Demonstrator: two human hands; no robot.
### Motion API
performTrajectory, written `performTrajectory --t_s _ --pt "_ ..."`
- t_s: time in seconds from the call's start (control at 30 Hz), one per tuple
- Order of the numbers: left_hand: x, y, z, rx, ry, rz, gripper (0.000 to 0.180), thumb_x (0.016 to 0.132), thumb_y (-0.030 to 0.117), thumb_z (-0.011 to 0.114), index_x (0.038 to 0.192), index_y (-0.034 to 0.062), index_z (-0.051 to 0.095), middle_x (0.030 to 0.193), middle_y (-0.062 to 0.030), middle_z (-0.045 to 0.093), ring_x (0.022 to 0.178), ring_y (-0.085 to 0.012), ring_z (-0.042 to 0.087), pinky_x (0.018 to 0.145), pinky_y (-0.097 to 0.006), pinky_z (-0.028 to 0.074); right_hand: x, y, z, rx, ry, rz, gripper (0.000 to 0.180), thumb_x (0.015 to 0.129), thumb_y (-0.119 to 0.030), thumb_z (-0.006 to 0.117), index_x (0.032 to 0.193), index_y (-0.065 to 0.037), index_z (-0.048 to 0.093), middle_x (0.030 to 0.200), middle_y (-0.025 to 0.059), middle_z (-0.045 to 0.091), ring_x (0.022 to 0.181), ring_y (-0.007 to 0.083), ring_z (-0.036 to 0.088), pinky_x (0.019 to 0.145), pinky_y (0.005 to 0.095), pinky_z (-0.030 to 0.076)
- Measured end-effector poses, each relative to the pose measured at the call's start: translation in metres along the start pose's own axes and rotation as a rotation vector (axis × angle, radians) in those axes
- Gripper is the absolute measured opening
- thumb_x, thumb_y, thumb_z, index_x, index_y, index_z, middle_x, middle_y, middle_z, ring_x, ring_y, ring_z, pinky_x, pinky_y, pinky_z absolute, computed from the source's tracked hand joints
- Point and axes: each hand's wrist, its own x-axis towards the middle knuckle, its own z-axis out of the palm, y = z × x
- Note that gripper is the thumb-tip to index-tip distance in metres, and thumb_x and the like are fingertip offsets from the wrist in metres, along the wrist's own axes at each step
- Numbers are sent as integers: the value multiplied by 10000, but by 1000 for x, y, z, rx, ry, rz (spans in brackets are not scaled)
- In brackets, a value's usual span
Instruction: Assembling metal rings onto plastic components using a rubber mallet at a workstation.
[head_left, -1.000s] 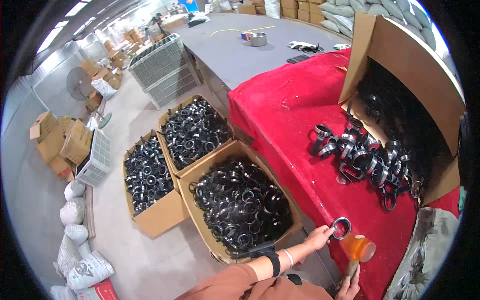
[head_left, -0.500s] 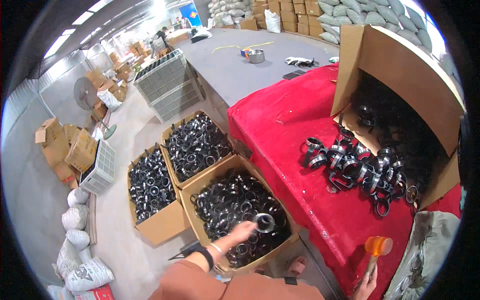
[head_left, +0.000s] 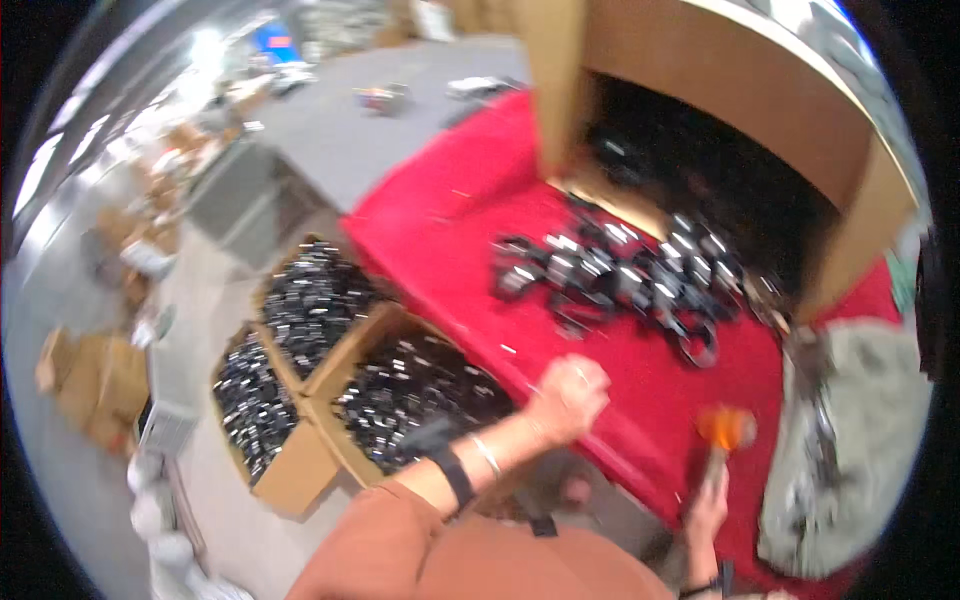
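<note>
1. Far left, on the floor, brown cardboard boxes (head_left: pixel 95 375) lie in a blurry heap.
2. Next come three open brown boxes on the floor, side by side and touching: a small box (head_left: pixel 255 400), a back box (head_left: pixel 315 300) and a near box (head_left: pixel 415 395). Each is full of small black rings.
3. The left hand (head_left: pixel 570 398) is curled at the front edge of the red desk (head_left: pixel 450 225), just right of the near box. It is too blurry to tell if its grip holds anything.
4. A pile of black rings (head_left: pixel 625 280) lies on the red desk, well apart from that hand.
5. One big brown box (head_left: pixel 760 90) lies tipped on its side behind the pile, open toward it.
6. The right hand (head_left: pixel 708 510) has its grip tight around a stick tool with an orange head (head_left: pixel 726 428).
7. Far right is a grey bag (head_left: pixel 850 450).
</note>
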Motion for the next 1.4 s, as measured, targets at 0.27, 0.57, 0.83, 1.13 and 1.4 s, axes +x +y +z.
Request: performTrajectory --t_s 0.27,0.57,0.83,1.13,1.4 --pt "102 12 65 -118 51 95 111 760 78 661 858 52 615 867 -81 597 829 -275 574 714 -359 494 1 3 -1 87 -41 181 462 917 -145 495 1356 -27 408 771 177 606 646 194 591 632 327 489" --pt "120 30 160 176 -355 444 255 745 108 555 981 18 585 946 -96 586 851 -247 571 707 -347 513 -3 14 -7 78 -5 110 444 921 -168 502 1324 3 427 921 243 633 761 263 663 688 346 510" --pt "140 54 163 419 -630 347 135 766 159 578 864 80 628 881 -75 621 883 -235 570 804 -398 403 -1 -10 -15 232 -88 319 466 895 -161 565 1304 28 447 909 148 638 750 178 624 703 317 506" --pt "96 79 57 -1308 -1214 -497 195 912 200 575 983 19 581 874 -10 600 788 -105 562 710 -260 451 14 -72 -34 458 -46 136 565 676 -102 779 1147 6 485 913 32 578 743 90 552 646 244 486" --pt "0 41 35 -1568 -486 -719 474 888 247 593 1256 -13 448 1213 -104 528 1109 -175 521 952 -345 430 11 -117 23 640 -353 230 504 746 -109 748 1149 7 469 875 42 581 625 74 554 514 222 468"
